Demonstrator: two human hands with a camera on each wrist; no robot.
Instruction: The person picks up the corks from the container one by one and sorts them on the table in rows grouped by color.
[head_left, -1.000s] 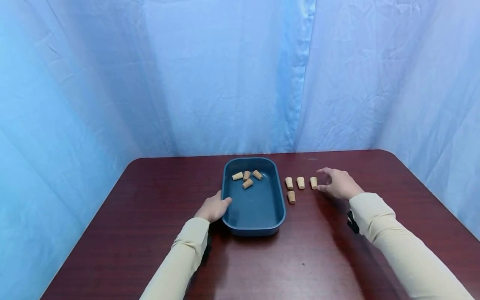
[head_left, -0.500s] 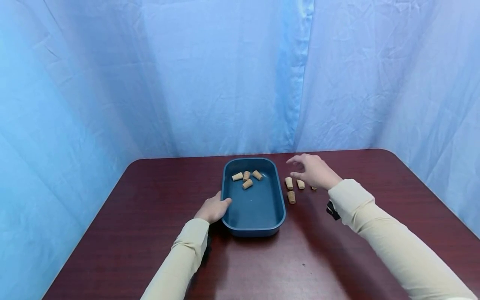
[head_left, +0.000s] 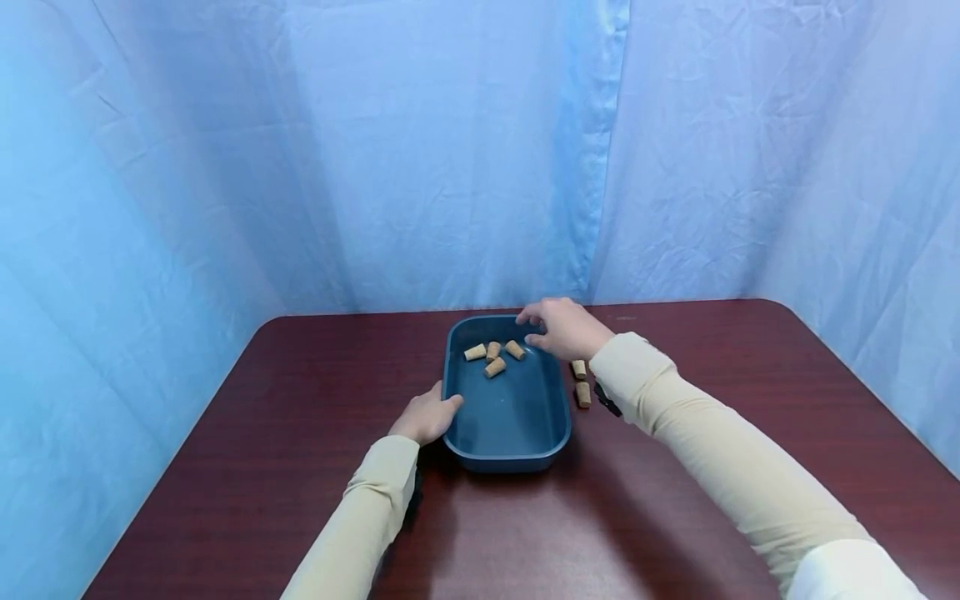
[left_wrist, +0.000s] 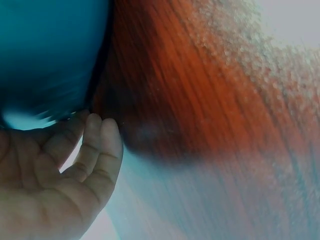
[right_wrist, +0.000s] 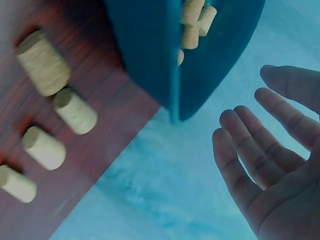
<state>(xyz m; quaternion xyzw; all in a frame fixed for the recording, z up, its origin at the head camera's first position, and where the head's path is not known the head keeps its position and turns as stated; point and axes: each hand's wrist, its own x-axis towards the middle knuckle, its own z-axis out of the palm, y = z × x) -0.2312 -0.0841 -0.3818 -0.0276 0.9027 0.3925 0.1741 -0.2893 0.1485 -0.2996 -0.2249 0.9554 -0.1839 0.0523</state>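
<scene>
A dark blue rectangular tray (head_left: 507,463) stands on the table, several cork stoppers (head_left: 495,367) lying in its far half. My left hand (head_left: 427,415) grips the tray's left side, thumb over the rim; in the left wrist view its fingers lie against the outer wall. Above the tray's far right corner hovers my right hand (head_left: 566,327). The right wrist view shows its fingers (right_wrist: 250,137) spread and relaxed, holding nothing. To the right of the tray, several more cork stoppers (right_wrist: 44,147) lie on the table; the right hand and sleeve hide some of them in the head view.
The dark red wooden table (head_left: 300,467) has rounded far corners. Pale blue curtains (head_left: 450,150) hang behind and on both sides of it. The right forearm (head_left: 735,450) reaches across the table's right part.
My right hand has moved left from beside the rightmost cork stopper on the table to above the tray. The left hand, the tray and the stoppers in it have stayed put.
</scene>
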